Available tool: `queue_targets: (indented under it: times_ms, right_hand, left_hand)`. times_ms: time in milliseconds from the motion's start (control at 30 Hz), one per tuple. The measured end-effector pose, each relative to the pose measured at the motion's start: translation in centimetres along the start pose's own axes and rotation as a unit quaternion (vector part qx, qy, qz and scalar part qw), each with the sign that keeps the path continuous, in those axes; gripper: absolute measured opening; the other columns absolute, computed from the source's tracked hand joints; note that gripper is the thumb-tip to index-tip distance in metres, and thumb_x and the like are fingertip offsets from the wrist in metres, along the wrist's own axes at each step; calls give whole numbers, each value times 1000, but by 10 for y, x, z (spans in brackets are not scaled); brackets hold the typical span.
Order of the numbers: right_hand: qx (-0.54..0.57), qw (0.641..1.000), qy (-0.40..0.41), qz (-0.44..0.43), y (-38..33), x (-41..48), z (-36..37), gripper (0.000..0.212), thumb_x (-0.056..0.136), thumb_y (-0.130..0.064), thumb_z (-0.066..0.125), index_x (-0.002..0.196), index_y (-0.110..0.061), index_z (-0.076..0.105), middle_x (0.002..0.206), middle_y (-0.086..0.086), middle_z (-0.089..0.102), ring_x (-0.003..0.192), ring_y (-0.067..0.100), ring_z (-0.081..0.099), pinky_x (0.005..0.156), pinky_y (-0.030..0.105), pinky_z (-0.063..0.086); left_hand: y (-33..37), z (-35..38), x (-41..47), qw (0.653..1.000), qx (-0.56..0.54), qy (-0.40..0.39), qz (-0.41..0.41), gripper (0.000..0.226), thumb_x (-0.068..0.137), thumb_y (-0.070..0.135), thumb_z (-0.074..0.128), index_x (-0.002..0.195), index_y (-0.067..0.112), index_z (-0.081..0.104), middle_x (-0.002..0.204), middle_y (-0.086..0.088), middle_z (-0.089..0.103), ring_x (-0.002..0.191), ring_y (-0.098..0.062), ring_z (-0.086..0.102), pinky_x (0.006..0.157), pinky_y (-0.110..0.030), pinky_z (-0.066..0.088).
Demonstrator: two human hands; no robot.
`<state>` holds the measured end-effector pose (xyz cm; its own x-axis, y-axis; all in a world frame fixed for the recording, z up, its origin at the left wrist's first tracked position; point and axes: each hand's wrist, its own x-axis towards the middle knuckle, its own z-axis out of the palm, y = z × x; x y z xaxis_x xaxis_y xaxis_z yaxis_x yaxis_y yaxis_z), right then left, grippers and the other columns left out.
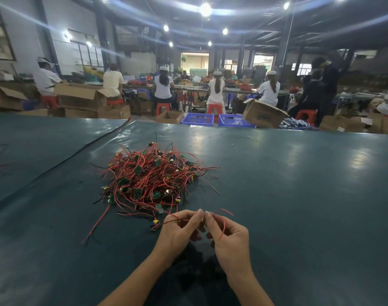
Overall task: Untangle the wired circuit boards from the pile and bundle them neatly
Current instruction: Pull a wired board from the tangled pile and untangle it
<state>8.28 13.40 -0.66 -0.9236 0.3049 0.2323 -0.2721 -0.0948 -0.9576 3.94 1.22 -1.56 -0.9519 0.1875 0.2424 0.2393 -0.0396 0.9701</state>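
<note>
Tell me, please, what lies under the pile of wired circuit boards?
The pile rests on the dark green table cover, visible all around it. Tangled red wires hide the lowest boards and the cover beneath; anything else there cannot be seen.

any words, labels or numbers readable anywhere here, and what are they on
No text can be read.
box: dark print on its side, too blurred to read.
wall sheets: too small and blurred to read.
pile: boards too small to show any marking.
red wire: no marking shows.
</note>
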Motion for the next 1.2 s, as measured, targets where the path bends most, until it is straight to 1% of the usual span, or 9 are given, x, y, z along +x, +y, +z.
queue_targets:
  times_ms: [133,233,333,433,500,600,767,1000,1200]
  right_hand:
    - [49,994,45,81,0,1,-2,13,76,-33,76,75,-20,79,74,6,75,67,17,71,56,25,54]
    - [134,976,69,156,5,4,-2,15,73,-26,78,72,-11,78,75,13,75,67,24,73,56,29,57]
    - [77,984,68,147,11,3,-1,13,80,-26,76,76,-14,80,79,16,75,74,28,73,66,37,60]
    - [19,991,61,121,13,-1,3,18,85,-31,73,74,-17,80,75,23,71,64,25,64,66,45,57]
    - [12,991,68,113,13,-1,3,21,86,-29,71,72,-17,79,56,12,64,52,15,54,51,33,49]
    - [32,987,94,125,11,1,2,24,88,-23,70,67,-15,77,48,-3,56,43,6,47,44,20,40]
    - [56,979,119,153,9,5,-2,21,86,-23,73,67,-16,77,61,9,55,54,21,45,42,25,37]
    - [66,973,145,168,-2,14,-11,20,83,-27,76,63,-26,78,60,-6,67,54,9,59,42,23,42]
    - [115,968,141,173,-12,17,-20,9,82,-23,77,73,-23,79,80,-7,76,70,5,72,46,21,47]
  left_hand:
    - [4,3,-2,998,-47,-5,-29,28,75,41,70,78,14,77,74,-9,73,68,-17,67,62,-23,52]
    - [2,7,-4,998,-53,-3,-30,30,74,39,71,80,10,77,78,-13,74,68,-18,68,61,-22,52]
    - [0,7,-2,997,-65,4,-37,31,73,37,72,82,8,76,79,-15,74,70,-19,68,62,-24,53]
    - [-1,5,-1,998,-58,-3,-32,28,73,37,72,81,11,77,75,-7,74,67,-12,68,60,-19,51]
    - [-2,6,-1,998,-46,-13,-30,24,72,37,72,80,15,78,76,-6,75,67,-10,68,60,-18,51]
    - [-4,7,1,999,-19,-33,-25,20,73,36,72,81,18,78,79,-5,76,70,-12,69,62,-20,52]
    - [-5,8,1,998,6,-60,-6,19,80,36,70,86,18,74,78,-2,74,68,-11,68,62,-21,52]
    - [-4,13,6,997,-1,-68,-36,14,91,22,62,89,10,68,74,-2,71,62,-12,64,56,-24,51]
    - [3,16,3,995,-50,-69,-56,31,80,35,61,88,5,64,73,-1,69,63,-11,61,55,-25,51]
